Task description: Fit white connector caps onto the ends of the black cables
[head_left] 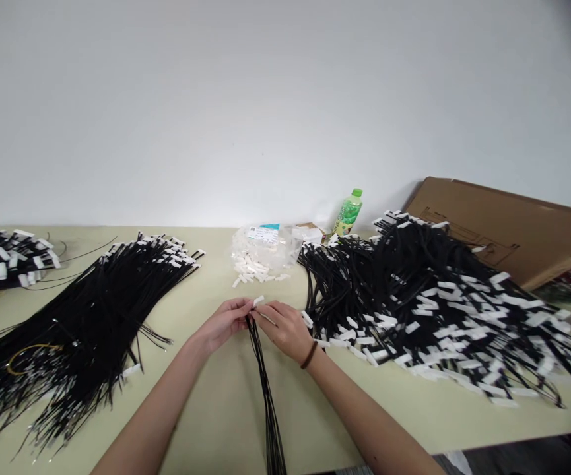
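Observation:
At the middle of the table, my left hand (226, 322) and my right hand (284, 328) meet at the upper end of a bundle of thin black cables (267, 396). Both hands have their fingers pinched there. A small white connector (258, 300) sticks up between the fingertips. From the hands the cables hang down toward the table's front edge. A brown band circles my right wrist. Just beyond the hands, loose white connectors (253, 269) spill from a clear plastic bag (278, 249).
Black cable piles with white ends lie at the left (117, 290), far left (5, 257) and right (414, 297). Against the wall stand a green-capped bottle (348, 212) and a small box (309, 232). A cardboard box (488, 224) leans behind the right pile.

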The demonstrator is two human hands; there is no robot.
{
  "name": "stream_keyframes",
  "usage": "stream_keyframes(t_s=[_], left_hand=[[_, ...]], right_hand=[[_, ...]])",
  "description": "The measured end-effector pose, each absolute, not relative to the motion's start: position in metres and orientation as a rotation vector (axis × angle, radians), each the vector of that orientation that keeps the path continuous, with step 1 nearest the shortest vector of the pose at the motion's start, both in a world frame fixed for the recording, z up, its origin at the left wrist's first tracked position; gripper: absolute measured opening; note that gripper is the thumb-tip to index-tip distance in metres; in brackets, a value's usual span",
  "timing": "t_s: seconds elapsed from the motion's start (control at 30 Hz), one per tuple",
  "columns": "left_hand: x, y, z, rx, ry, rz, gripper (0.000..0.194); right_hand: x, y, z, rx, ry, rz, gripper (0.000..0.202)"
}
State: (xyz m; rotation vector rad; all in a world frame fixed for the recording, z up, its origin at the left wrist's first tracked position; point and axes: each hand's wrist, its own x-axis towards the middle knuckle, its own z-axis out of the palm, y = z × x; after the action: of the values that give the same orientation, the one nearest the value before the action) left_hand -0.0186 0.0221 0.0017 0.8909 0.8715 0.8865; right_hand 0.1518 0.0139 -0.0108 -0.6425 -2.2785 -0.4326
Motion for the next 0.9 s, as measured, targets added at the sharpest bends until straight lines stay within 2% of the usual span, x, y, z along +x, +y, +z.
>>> stream_keyframes(t_s=[0.53,0.7,0.9], left_hand=[[-0.009,0.021,-0.01,0.784,0.744,0.986,0.017],[-0.009,0.021,-0.012,0.699,0.739,1.035,0.018],[-0.007,0.024,-0.011,0.582,0.82,1.123,0.008]], right_hand=[[0.152,0.017,-0.014,-0.678,-2.332,-0.332,0.015],[0.145,0.012,-0.01,-0.684,-2.172,-0.01,0.018],[0.146,0.008,-0.005,-0.772,-1.783,0.452,0.019]])
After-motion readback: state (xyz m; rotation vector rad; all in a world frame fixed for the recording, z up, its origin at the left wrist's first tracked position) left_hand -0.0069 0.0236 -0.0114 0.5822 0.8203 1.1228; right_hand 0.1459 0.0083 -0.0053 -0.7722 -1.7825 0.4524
